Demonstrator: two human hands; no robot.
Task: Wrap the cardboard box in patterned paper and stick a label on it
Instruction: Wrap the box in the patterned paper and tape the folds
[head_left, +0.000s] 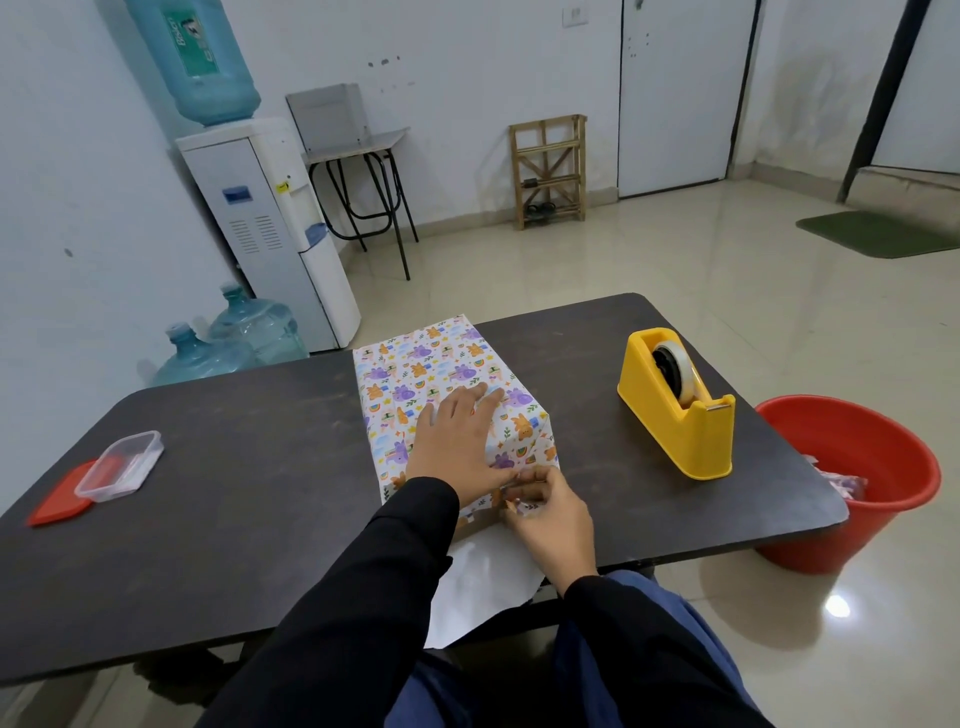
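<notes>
Centre: wrapped box (431, 364) stands lengthwise mid-table, its far end about at the far edge.
Box top, near end: taken; left hand (457, 441) lies flat on top, right hand (550, 514) pinches the paper (483, 582) there.
Left side: wide bare table (249, 447); clear tub (119, 460) and red lid (57, 501) touching, near the left edge.
Right side: open lane, then a tall yellow tape dispenser (680, 410).
Near edge: white paper overhangs it.
Floor, right: red bucket (831, 540) just beside the corner.

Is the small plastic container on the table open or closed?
Open: the red lid lies flat on the table beside the clear container, not on it.
</notes>
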